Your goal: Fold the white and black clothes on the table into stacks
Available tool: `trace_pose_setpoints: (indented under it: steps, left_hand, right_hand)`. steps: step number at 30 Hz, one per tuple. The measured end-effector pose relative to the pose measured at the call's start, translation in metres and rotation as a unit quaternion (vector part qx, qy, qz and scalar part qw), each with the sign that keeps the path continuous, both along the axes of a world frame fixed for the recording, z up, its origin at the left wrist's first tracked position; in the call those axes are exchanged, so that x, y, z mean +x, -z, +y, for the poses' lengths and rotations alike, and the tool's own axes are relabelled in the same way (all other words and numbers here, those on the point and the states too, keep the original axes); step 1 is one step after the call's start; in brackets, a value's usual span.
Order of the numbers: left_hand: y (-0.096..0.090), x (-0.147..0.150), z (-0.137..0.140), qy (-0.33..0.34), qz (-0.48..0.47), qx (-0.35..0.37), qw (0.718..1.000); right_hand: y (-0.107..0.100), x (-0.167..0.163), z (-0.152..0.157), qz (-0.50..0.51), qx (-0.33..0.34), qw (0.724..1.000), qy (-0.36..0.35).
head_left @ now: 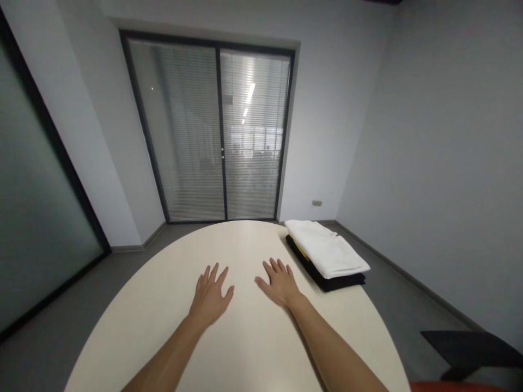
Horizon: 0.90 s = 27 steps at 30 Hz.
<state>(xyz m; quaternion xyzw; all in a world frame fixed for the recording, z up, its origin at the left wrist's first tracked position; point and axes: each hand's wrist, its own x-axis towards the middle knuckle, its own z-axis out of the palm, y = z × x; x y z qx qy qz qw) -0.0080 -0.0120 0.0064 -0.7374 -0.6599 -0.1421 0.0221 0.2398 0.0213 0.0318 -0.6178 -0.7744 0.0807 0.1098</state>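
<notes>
My left hand (211, 296) is over the middle of the pale round table (245, 348), palm down with fingers spread and nothing in it. To its right, my right hand (279, 282) is also palm down, open and holding nothing. A stack of folded cloth lies at the table's right side, a little beyond my right hand and apart from it. On top is a folded white cloth (324, 247). Beneath it show a black folded cloth (345, 281) and a narrow strip of yellow fabric (299, 247). How the lower layers are folded is hidden.
A black chair part (469, 348) and an orange-red surface (449, 386) show at the lower right, beside the table. Behind the table stand glazed panels (188, 136) with blinds in a dark frame. A grey wall (449, 163) runs along the right.
</notes>
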Motion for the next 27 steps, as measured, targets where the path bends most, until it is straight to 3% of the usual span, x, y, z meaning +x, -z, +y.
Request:
trace_pose_setpoints:
  steps: [6,11,17,27]
  left_hand:
    - [-0.008,0.006,0.007,0.016,0.029,-0.059,0.998]
    - [-0.006,0.015,0.018,0.025,0.016,-0.022,0.999]
    - [0.004,0.012,0.021,0.058,0.014,-0.047,0.997]
    - [0.004,0.011,0.023,0.053,0.008,-0.051,0.997]
  right_hand:
    - [0.004,0.009,-0.003,0.002,-0.014,1.000,-0.025]
    - [0.002,0.008,-0.002,0.004,-0.023,0.999,-0.025]
    - [0.005,0.009,0.000,0.004,-0.033,0.999,-0.031]
    - [0.004,0.007,0.001,-0.003,-0.037,0.999,-0.027]
